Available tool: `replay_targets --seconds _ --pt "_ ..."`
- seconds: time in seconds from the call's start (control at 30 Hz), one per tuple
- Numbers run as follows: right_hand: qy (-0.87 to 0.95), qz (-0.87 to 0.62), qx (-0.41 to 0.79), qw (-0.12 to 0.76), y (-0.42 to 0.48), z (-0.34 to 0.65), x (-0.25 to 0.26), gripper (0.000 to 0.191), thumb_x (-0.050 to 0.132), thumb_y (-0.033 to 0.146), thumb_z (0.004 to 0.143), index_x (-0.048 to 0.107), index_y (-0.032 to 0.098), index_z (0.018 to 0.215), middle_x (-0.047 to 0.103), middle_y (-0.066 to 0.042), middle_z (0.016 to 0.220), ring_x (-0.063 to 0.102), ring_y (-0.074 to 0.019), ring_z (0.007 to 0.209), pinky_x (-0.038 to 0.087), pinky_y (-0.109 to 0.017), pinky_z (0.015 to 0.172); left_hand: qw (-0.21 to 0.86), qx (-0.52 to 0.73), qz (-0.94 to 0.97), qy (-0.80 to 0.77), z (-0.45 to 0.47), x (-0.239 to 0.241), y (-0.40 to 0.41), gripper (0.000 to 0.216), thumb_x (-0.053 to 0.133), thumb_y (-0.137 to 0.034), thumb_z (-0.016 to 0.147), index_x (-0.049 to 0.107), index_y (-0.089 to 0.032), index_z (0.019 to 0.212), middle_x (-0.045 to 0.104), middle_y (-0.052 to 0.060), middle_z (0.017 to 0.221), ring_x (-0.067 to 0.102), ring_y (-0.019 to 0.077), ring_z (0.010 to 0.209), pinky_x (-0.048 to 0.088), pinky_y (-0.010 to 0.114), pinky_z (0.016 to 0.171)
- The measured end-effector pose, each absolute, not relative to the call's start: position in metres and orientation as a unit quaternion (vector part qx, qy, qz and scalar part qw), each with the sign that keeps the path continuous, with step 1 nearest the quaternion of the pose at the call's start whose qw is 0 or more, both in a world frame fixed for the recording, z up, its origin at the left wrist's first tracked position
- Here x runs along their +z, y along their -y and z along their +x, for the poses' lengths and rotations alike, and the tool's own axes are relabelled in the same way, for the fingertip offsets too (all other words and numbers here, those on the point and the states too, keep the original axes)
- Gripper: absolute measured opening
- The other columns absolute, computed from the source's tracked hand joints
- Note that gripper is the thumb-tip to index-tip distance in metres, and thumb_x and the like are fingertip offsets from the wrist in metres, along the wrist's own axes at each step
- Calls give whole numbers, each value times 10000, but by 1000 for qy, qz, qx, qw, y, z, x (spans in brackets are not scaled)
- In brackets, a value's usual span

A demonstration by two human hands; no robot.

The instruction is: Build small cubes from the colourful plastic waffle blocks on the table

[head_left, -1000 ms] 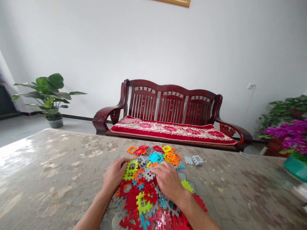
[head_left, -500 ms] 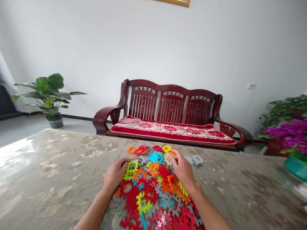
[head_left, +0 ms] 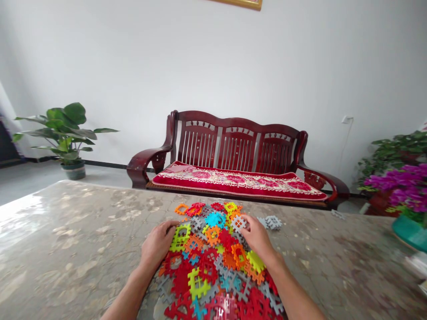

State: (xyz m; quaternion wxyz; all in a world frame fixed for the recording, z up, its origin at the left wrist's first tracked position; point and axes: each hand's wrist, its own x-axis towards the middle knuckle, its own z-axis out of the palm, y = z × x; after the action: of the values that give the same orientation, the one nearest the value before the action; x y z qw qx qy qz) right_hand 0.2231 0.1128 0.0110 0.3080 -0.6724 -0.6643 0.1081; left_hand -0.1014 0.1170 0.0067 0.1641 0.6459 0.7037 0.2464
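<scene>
A heap of interlocking plastic building pieces [head_left: 200, 266] in red, orange, lime, blue and grey lies between my forearms, many with notched edges and window cut-outs. My right hand [head_left: 256, 235], at the heap's far right side, pinches a grey notched window piece [head_left: 238, 223] by its right edge, between thumb and fingers. My left hand [head_left: 158, 244] rests loosely cupped against the heap's left side, its fingers beside a lime window piece [head_left: 180, 237]. Nothing shows in its grasp, though its lower fingers are hidden. A bright blue piece [head_left: 215, 219] lies between the two hands.
The table [head_left: 83, 240] has a patterned, glossy cover. Loose grey pieces [head_left: 273, 222] lie right of the heap. A teal pot [head_left: 412, 233] with purple flowers stands at the right. Behind the table are a wooden bench [head_left: 230, 146] and a potted plant [head_left: 71, 153].
My right hand has drawn slightly nearer, and the grey window piece now shows in its pinch, tilted. A lime piece by my right wrist shows more fully. My left hand stays about where it was.
</scene>
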Motion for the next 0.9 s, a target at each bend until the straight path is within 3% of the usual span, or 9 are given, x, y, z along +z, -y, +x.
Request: replay_targets --seconds 0.27,0.6,0.9 --pt "709 -649 23 273 -105 215 11 468 610 165 719 623 200 1185 646 -88 1139 591 -238 1094 439 -329 961 152 253 645 -705 -102 5 -117 352 396 -341 876 701 -318 1049 732 -21 1098 656 194 1002 470 256 807" --pt "670 -697 5 255 -104 222 34 429 582 319 806 602 219 1222 670 -61 1180 621 -215 1061 447 -315 921 155 252 645 -705 -104 2 -120 372 389 -351 872 701 -307 1070 732 -15 1094 661 193 982 472 253 786" --pt "539 -805 -70 239 -110 299 53 418 542 408 833 626 248 1211 687 -65 1159 621 -241 1050 448 -318 860 156 248 646 -705 -106 1 -120 367 391 -378 873 698 -306 1061 730 -15 1102 662 197 1008 475 251 790"
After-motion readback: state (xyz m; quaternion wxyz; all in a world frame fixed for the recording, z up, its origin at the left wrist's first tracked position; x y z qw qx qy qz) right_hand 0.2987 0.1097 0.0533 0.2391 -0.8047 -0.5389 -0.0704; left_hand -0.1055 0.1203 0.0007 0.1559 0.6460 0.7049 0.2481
